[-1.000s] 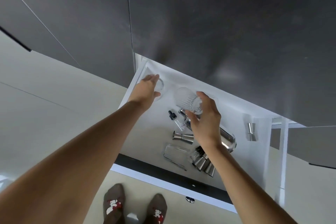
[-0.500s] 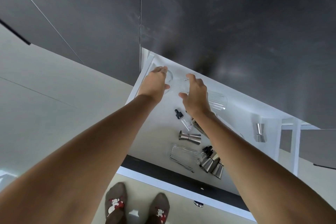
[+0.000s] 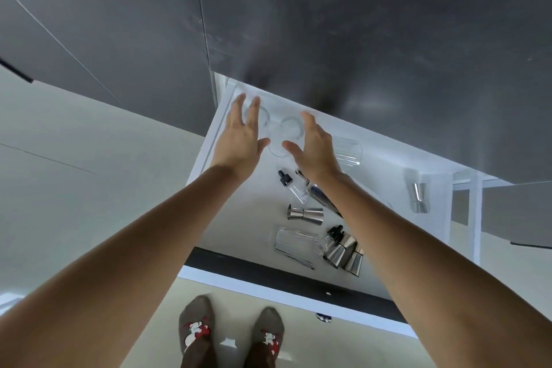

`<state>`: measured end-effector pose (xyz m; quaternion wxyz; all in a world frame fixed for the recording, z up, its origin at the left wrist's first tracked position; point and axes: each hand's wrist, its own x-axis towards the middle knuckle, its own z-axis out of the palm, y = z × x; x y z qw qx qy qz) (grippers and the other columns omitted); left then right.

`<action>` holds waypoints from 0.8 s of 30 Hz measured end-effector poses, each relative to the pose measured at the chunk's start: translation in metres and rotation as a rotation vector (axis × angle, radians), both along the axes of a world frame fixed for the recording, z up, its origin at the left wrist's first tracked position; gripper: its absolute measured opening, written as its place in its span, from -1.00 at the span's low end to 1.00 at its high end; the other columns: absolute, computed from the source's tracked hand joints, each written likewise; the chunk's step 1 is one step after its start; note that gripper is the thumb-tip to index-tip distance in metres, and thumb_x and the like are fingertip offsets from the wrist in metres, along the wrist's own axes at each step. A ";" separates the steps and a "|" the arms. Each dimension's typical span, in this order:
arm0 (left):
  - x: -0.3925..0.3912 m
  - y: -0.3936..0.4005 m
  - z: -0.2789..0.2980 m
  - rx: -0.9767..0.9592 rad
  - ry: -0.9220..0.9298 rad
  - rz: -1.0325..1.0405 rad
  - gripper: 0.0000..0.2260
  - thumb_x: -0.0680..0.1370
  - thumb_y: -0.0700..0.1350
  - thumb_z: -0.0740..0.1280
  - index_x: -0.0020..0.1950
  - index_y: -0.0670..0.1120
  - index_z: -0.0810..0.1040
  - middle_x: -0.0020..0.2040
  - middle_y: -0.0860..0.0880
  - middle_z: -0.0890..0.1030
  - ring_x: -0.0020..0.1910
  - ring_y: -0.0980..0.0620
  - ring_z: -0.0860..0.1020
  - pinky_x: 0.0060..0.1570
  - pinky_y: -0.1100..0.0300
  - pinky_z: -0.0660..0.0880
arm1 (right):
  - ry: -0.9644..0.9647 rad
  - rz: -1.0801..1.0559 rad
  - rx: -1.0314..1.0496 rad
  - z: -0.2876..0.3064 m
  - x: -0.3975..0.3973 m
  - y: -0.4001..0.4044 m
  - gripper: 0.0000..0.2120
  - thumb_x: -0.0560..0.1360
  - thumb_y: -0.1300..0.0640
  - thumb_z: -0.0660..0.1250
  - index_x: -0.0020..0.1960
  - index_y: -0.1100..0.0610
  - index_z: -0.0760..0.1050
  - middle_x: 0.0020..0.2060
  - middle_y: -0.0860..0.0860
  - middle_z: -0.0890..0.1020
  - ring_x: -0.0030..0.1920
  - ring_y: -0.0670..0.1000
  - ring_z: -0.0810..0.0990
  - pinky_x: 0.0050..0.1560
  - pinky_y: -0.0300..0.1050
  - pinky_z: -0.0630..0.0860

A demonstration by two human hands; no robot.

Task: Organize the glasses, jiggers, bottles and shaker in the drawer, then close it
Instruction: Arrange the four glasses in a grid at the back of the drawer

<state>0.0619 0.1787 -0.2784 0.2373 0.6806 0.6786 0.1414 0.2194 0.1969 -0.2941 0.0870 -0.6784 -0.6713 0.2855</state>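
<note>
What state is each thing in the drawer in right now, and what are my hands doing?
Drawer: pulled open.
Left hand: open, fingers spread, holding nothing.
Right hand: open, holding nothing.
Two clear glasses: upright at the back.
Ribbed glass: at the back, right of them.
Ribbed glass near the front: lying on its side.
Dropper bottle: lying down, capped.
Jigger: on its side.
Jigger at far right: standing.

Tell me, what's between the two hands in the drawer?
In the head view, a clear glass stands between the left hand and right hand; neither holds it.
</note>
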 end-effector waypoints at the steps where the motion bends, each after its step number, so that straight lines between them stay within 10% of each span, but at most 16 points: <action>1: 0.000 -0.011 0.001 0.091 -0.015 -0.018 -0.47 0.56 -0.05 0.31 0.46 -0.12 0.19 0.48 -0.22 0.20 0.38 -0.19 0.35 0.24 0.02 0.46 | -0.013 0.004 0.002 0.001 0.009 -0.002 -0.47 0.54 0.05 0.32 0.42 0.18 0.23 0.28 0.21 0.50 0.29 0.22 0.44 0.26 0.06 0.39; 10: 0.023 -0.089 -0.034 -0.289 -0.107 -0.590 -0.36 0.43 0.17 0.40 0.41 -0.03 0.30 0.29 -0.04 0.44 0.23 -0.01 0.45 0.17 0.04 0.49 | -0.259 0.133 -0.097 0.004 0.073 0.003 -0.72 0.54 0.28 0.27 0.24 0.23 0.47 0.14 0.22 0.56 0.10 0.22 0.55 0.12 0.10 0.55; 24: 0.042 -0.102 -0.054 -0.534 0.002 -0.617 -0.38 0.29 0.11 0.54 0.26 -0.07 0.46 0.16 -0.04 0.55 0.09 -0.07 0.55 0.12 0.03 0.51 | -0.449 0.305 -0.158 -0.014 0.094 0.012 -0.48 0.36 0.26 0.51 0.24 0.22 0.39 0.09 0.18 0.55 0.00 0.16 0.56 -0.05 0.01 0.57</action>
